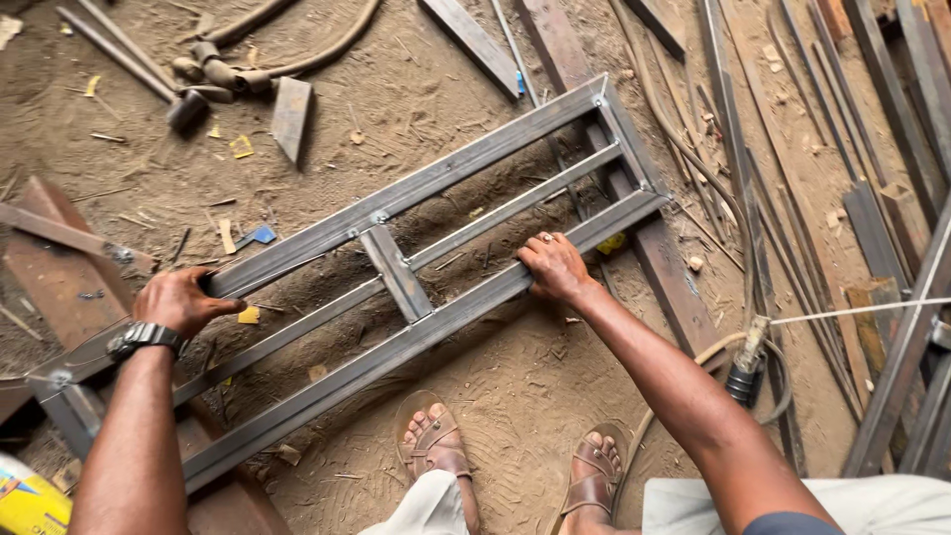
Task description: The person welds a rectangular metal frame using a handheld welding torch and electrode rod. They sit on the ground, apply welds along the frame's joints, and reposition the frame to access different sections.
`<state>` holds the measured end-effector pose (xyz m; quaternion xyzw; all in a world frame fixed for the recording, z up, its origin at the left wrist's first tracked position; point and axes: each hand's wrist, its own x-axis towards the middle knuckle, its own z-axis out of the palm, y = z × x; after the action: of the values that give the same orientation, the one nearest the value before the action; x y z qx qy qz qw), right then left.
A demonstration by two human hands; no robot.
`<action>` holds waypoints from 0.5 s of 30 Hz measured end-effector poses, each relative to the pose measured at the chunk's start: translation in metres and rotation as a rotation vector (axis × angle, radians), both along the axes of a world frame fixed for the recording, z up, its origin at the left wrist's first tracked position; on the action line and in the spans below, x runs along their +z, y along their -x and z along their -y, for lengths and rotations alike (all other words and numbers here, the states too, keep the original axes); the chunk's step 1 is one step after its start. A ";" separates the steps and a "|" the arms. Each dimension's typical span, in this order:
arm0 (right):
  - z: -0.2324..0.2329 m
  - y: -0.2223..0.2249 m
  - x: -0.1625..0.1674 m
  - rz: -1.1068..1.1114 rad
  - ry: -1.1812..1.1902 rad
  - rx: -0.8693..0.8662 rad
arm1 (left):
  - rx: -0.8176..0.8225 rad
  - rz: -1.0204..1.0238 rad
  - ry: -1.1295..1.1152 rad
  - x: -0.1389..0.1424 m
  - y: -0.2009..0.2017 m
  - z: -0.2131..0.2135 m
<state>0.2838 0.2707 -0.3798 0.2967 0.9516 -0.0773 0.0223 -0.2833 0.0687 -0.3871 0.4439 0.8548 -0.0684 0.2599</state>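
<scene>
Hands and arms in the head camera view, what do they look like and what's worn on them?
Both arms are bare, with no sleeves showing to the frame edge. The left hand has a dark wristwatch with a chunky black band on its wrist. The right hand wears nothing; no gloves on either.

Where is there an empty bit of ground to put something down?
Bare sand lies between the metal frame and the hammer at upper left, and by the sandalled feet. The right side is crowded with steel bars. Both hands grip the frame.
</scene>
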 end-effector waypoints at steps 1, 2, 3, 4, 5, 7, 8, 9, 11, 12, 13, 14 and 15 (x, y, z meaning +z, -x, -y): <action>0.000 0.001 0.004 0.027 0.006 -0.004 | -0.019 0.024 -0.037 0.001 -0.002 -0.003; -0.001 0.001 0.008 0.054 0.018 -0.009 | -0.039 0.048 -0.069 0.004 -0.007 -0.006; -0.001 0.002 0.012 0.080 0.035 -0.009 | -0.054 0.070 -0.095 0.008 -0.006 -0.005; -0.002 0.003 0.016 0.069 0.039 0.001 | -0.085 0.032 -0.055 0.013 -0.007 -0.007; -0.002 0.004 0.021 0.055 0.044 0.023 | -0.104 -0.009 -0.011 0.018 -0.011 -0.010; -0.003 0.009 0.030 0.142 0.056 0.043 | -0.100 -0.004 -0.117 0.030 -0.017 -0.011; -0.004 0.012 0.035 0.242 0.051 0.032 | -0.066 -0.017 -0.061 0.035 -0.021 -0.013; -0.005 0.015 0.040 0.289 0.067 0.046 | -0.031 -0.026 -0.009 0.041 -0.026 -0.014; -0.009 0.019 0.050 0.392 0.097 0.058 | -0.032 -0.009 -0.095 0.053 -0.034 -0.014; -0.012 0.019 0.055 0.384 0.071 0.082 | 0.003 -0.002 -0.102 0.058 -0.038 -0.015; -0.014 0.018 0.061 0.377 0.043 0.104 | 0.038 0.005 -0.112 0.062 -0.041 -0.016; -0.017 0.013 0.067 0.372 0.016 0.121 | 0.067 0.015 -0.123 0.066 -0.043 -0.018; -0.020 0.006 0.072 0.319 0.011 0.142 | 0.063 0.022 -0.123 0.069 -0.044 -0.019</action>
<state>0.2779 0.2911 -0.3076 0.2372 0.9541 -0.0325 0.1798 -0.2390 0.0879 -0.3181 0.4325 0.8680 -0.0027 0.2438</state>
